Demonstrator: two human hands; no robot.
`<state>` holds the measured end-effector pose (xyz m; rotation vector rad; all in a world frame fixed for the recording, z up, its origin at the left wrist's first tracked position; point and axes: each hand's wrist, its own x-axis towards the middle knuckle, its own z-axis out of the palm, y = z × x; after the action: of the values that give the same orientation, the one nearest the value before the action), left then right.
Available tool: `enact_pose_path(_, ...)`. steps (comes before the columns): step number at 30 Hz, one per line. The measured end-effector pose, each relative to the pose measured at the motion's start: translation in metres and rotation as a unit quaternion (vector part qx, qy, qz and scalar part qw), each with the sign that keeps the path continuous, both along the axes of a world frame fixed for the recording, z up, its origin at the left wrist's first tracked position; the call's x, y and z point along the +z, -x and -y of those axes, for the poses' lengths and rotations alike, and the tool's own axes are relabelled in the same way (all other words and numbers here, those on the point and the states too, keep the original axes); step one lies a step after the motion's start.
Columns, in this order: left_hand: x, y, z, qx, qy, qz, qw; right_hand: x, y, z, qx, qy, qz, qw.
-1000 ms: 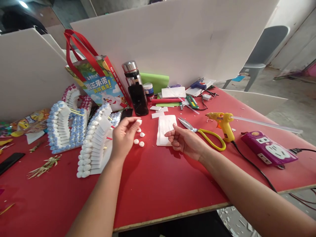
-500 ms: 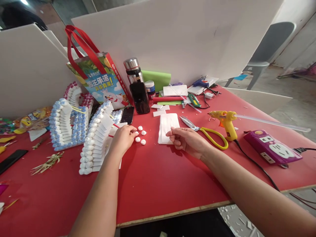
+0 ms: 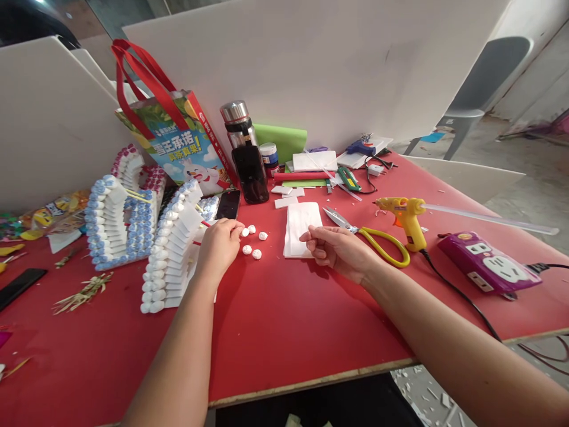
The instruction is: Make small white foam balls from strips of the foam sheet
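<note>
My left hand [image 3: 221, 242] is closed, its fingertips on a small white paper ball [image 3: 244, 232] at the table. Several similar crumpled balls lie just right of it, among them a white ball [image 3: 256, 254]. Beside my left wrist stands a curved white folded-paper piece [image 3: 166, 261] edged with white balls. My right hand [image 3: 338, 249] hovers over the near right part of a stack of thin white paper sheets [image 3: 302, 222]. Its fingers are curled, thumb against forefinger; whatever they may hold cannot be made out.
Yellow-handled scissors [image 3: 384, 243], a yellow glue gun [image 3: 404, 216] and a purple power strip [image 3: 489, 264] lie to the right. Behind are a thermos [image 3: 240, 127], a black phone [image 3: 251, 175] and a printed bag [image 3: 178, 148]. A blue-and-white paper piece [image 3: 106, 219] stands left.
My left fingertips have shifted slightly with the ball at them, and one of the loose balls sits a little farther right. My right hand has hardly moved.
</note>
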<state>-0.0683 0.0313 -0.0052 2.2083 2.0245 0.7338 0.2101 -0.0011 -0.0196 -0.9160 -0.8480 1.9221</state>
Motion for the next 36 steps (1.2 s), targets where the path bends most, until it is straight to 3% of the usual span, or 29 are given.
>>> enact_pose_path(4, -0.004, -0.003, 0.000, 0.023, 0.035, 0.156, 0.987, 0.000, 0.000, 0.001, 0.000, -0.005, 0.002, 1.000)
enact_pose_path(10, -0.006, -0.015, 0.000, 0.027, 0.087, 0.423, 0.902, 0.003, -0.001, 0.001, 0.002, -0.004, 0.005, 1.000)
enact_pose_path(14, -0.006, -0.019, -0.002, 0.047, 0.086, 0.492, 0.865, 0.005, -0.001, 0.001, 0.000, 0.000, 0.008, 1.000)
enact_pose_path(19, -0.003, -0.022, -0.001, 0.059, 0.092, 0.530, 0.841, 0.005, -0.001, 0.002, 0.001, -0.003, 0.011, 1.000)
enact_pose_path(24, -0.001, -0.025, 0.001, 0.052, 0.094, 0.534, 0.839, 0.005, -0.001, 0.002, 0.003, -0.002, 0.008, 1.000)
enact_pose_path(36, -0.010, -0.018, -0.005, 0.045, 0.070, 0.436, 0.896, 0.004, -0.002, 0.002, 0.007, 0.000, 0.009, 1.000)
